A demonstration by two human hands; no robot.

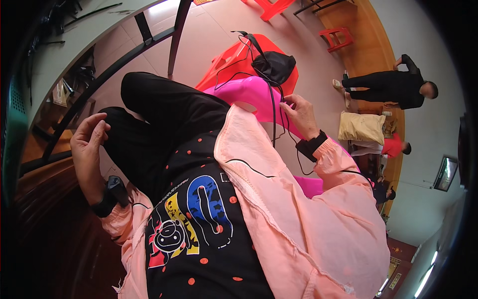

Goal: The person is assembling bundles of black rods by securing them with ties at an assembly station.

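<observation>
- The person sits with the camera looking down their own front: a pale pink jacket (303, 219) hangs open over a black shirt (199, 224) with a coloured print and small red dots, and black trousers (164, 119) cover the lap toward twelve o'clock.
- The left hand (88, 142) is at nine o'clock, raised beside the left knee. Its fingers are loosely curled with the thumb lifted apart, and it holds nothing; the fingertips lie just beside the trouser cloth.
- A black band with a small black box (114, 192) sits on the left wrist, below the hand.
- The right hand (301, 115) is at about one o'clock, past the edge of the jacket. Its fingers are bent, with their tips pinched at a thin black cable (273, 117). How firm the hold is cannot be told.
- The cable runs up from the hand to a black pouch (273, 66) at twelve o'clock and loops down by the right wrist cuff.
- The pouch rests on a red plastic chair (234, 60); a bright magenta plastic seat (249, 92) lies just under the right hand, between the chair and the person.
- At three o'clock, well apart, a person in black (393, 84) bends over the floor, near a tan sack (362, 127).
</observation>
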